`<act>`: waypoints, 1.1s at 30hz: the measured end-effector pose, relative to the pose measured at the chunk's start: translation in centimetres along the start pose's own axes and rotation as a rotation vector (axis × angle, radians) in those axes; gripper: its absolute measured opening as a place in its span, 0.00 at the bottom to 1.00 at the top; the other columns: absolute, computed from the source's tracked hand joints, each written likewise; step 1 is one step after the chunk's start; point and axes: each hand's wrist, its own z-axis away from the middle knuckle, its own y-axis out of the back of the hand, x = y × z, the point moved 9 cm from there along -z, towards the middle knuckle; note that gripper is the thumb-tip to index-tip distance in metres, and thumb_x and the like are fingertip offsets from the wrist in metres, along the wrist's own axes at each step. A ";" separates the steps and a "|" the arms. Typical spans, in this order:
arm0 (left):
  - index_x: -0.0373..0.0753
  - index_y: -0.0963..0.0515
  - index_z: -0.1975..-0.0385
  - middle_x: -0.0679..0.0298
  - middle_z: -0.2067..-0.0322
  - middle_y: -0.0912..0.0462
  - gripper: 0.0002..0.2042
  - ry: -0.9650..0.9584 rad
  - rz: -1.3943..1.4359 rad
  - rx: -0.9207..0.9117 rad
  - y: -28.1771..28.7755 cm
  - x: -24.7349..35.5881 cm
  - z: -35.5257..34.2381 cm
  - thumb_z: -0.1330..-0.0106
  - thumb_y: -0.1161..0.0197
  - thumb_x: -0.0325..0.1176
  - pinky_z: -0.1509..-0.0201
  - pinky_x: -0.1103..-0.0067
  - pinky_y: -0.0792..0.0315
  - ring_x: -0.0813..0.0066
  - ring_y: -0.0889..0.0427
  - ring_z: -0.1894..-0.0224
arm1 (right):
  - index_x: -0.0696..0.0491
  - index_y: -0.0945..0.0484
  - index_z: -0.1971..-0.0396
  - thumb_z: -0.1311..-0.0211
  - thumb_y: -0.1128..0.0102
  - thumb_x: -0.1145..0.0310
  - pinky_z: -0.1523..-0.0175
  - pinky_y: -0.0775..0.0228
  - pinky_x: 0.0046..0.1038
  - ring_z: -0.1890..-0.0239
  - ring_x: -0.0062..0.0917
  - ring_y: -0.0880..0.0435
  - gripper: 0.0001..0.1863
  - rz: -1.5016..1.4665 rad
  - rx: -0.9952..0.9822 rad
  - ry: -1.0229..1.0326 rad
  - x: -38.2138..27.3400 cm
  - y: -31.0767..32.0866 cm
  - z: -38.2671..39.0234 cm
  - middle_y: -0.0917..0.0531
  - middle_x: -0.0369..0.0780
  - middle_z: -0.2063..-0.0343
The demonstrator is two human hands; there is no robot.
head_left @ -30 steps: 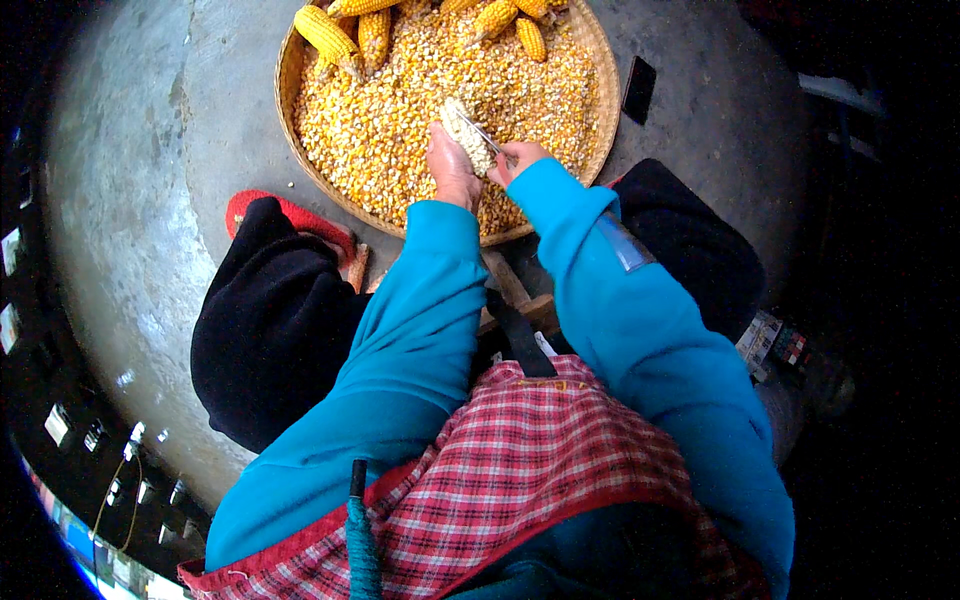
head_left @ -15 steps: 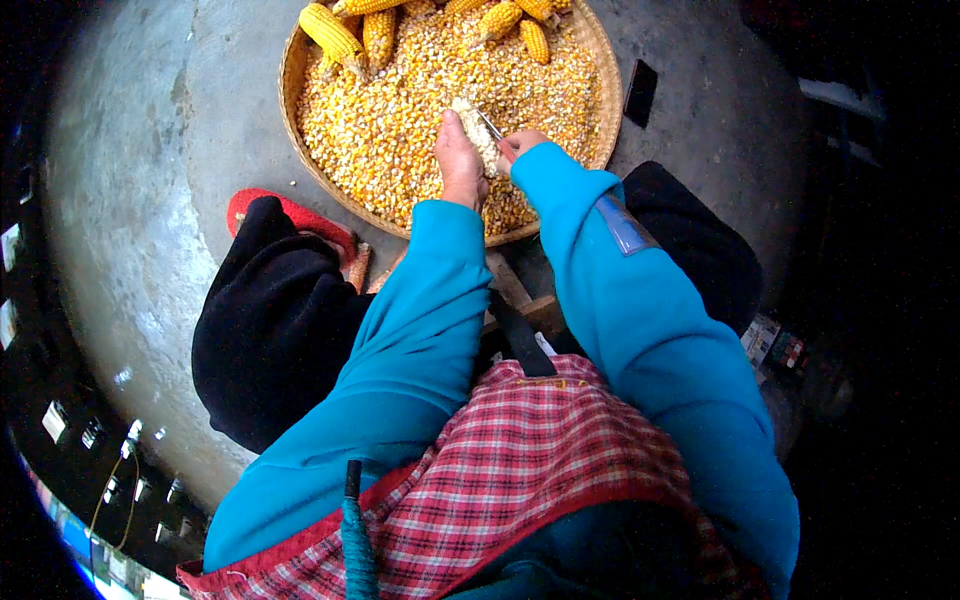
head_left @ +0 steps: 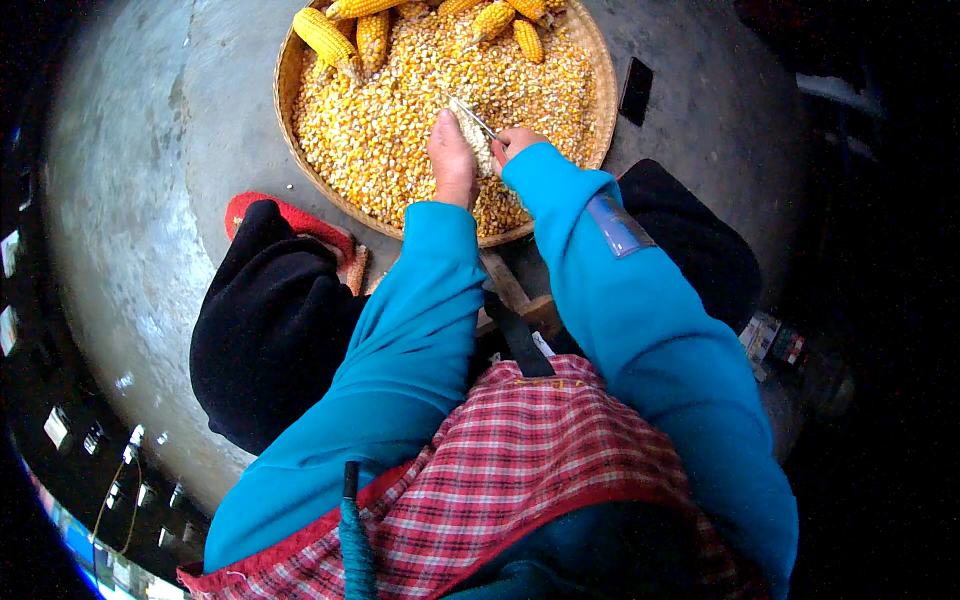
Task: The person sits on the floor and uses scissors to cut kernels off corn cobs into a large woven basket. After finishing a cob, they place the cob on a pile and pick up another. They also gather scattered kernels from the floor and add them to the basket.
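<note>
My left hand (head_left: 453,165) is closed around a pale, mostly stripped corn cob (head_left: 476,143) above the loose kernels. In my right hand (head_left: 520,142) is a thin metal tool with a red handle (head_left: 480,121); its exact kind is too small to tell. The metal shaft lies along the cob, with its tip by the cob's far end. Beneath both hands, yellow and whitish corn kernels (head_left: 375,140) fill a round woven basket (head_left: 287,105). Whole yellow corn cobs (head_left: 325,38) rest on the kernels at the far side.
A black phone (head_left: 636,91) lies on the concrete floor (head_left: 130,200) right of the basket. My knees flank it, with a red shoe (head_left: 290,218) at the left. Several bare cobs (head_left: 357,270) lie beside that shoe, and wooden pieces (head_left: 505,281) show below the basket.
The tool's shaft has slid toward the far end of the cob, and more of it shows. My left hand has turned slightly on the cob. The whole view has shifted a little.
</note>
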 end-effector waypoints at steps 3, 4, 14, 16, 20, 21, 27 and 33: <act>0.32 0.31 0.66 0.61 0.73 0.27 0.19 0.145 0.262 0.042 0.0 -0.6 0.6 0.38 0.62 0.43 0.67 0.78 0.33 0.74 0.29 0.72 | 0.54 0.23 0.79 0.59 0.45 0.61 0.70 0.33 0.31 0.76 0.37 0.25 0.11 -0.163 -0.028 -0.012 1.7 -1.3 -1.1 0.24 0.47 0.81; 0.32 0.32 0.64 0.60 0.74 0.26 0.20 0.125 0.340 0.025 -0.4 -0.7 0.2 0.37 0.63 0.44 0.69 0.76 0.32 0.71 0.27 0.73 | 0.54 0.23 0.78 0.59 0.44 0.61 0.71 0.33 0.31 0.76 0.36 0.25 0.11 -0.173 -0.028 -0.002 1.9 -1.5 -1.2 0.24 0.47 0.80; 0.34 0.32 0.66 0.60 0.73 0.26 0.20 0.233 0.291 -0.013 -1.0 -1.2 0.8 0.37 0.64 0.45 0.69 0.76 0.32 0.71 0.27 0.73 | 0.56 0.26 0.73 0.58 0.46 0.65 0.70 0.33 0.33 0.75 0.37 0.24 0.12 -0.219 0.074 0.195 1.2 0.7 1.2 0.24 0.48 0.78; 0.33 0.31 0.67 0.61 0.74 0.27 0.20 0.115 0.112 -0.014 -0.7 0.1 1.0 0.37 0.64 0.45 0.68 0.77 0.33 0.73 0.29 0.73 | 0.57 0.26 0.75 0.56 0.48 0.64 0.70 0.34 0.36 0.75 0.41 0.25 0.11 0.006 0.121 0.107 0.7 1.1 1.3 0.24 0.50 0.77; 0.31 0.31 0.69 0.61 0.74 0.27 0.21 -0.049 -0.132 -0.065 -0.2 -0.6 -1.2 0.37 0.64 0.45 0.67 0.78 0.36 0.75 0.32 0.73 | 0.57 0.27 0.80 0.53 0.50 0.64 0.70 0.35 0.39 0.75 0.44 0.27 0.11 0.057 0.132 0.085 -0.3 1.4 1.1 0.25 0.51 0.77; 0.31 0.31 0.69 0.61 0.75 0.28 0.21 -0.026 -0.088 -0.044 -0.1 -0.7 -1.1 0.37 0.64 0.45 0.67 0.78 0.36 0.75 0.32 0.74 | 0.56 0.27 0.80 0.53 0.50 0.63 0.70 0.35 0.39 0.75 0.44 0.27 0.11 0.058 0.097 0.059 -0.3 1.0 0.8 0.25 0.51 0.77; 0.32 0.31 0.71 0.59 0.76 0.27 0.21 0.143 0.149 -0.120 -1.8 0.1 0.9 0.37 0.65 0.45 0.70 0.76 0.33 0.72 0.28 0.75 | 0.54 0.25 0.71 0.60 0.48 0.70 0.75 0.35 0.28 0.82 0.29 0.27 0.12 -0.329 -0.140 0.005 3.5 -2.5 -0.9 0.25 0.40 0.83; 0.35 0.33 0.67 0.56 0.81 0.27 0.22 0.298 0.342 -0.223 -2.7 -1.4 0.4 0.37 0.72 0.47 0.78 0.73 0.30 0.65 0.27 0.83 | 0.54 0.27 0.62 0.66 0.39 0.71 0.71 0.37 0.19 0.76 0.17 0.30 0.23 -0.481 -0.095 0.063 3.4 -0.8 0.0 0.27 0.35 0.80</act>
